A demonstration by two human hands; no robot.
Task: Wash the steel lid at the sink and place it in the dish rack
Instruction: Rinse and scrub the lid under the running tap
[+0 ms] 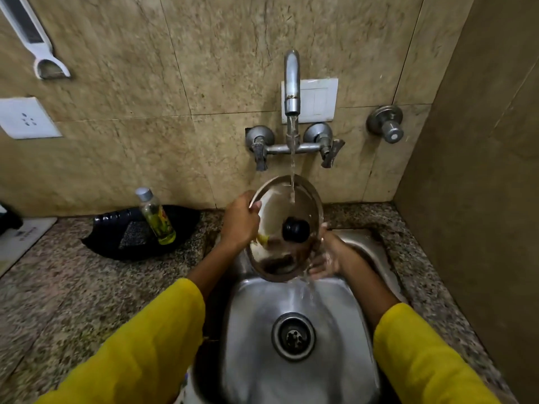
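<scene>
While tap (292, 83) runs, steel lid (280, 205) sits tilted over sink (294, 368), right under stream, black knob (295, 228) facing camera. Left hand (240, 220) grip closed on lid's upper-left rim, thumb over edge. Right hand (326, 258) at lid's lower-right edge, fingers spread and wet, can't tell if really gripping. Yellow-green bottle (156, 217) on worktop (58, 287) left of lid.

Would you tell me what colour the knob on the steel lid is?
Black; the round knob shows best in the head view.
</scene>
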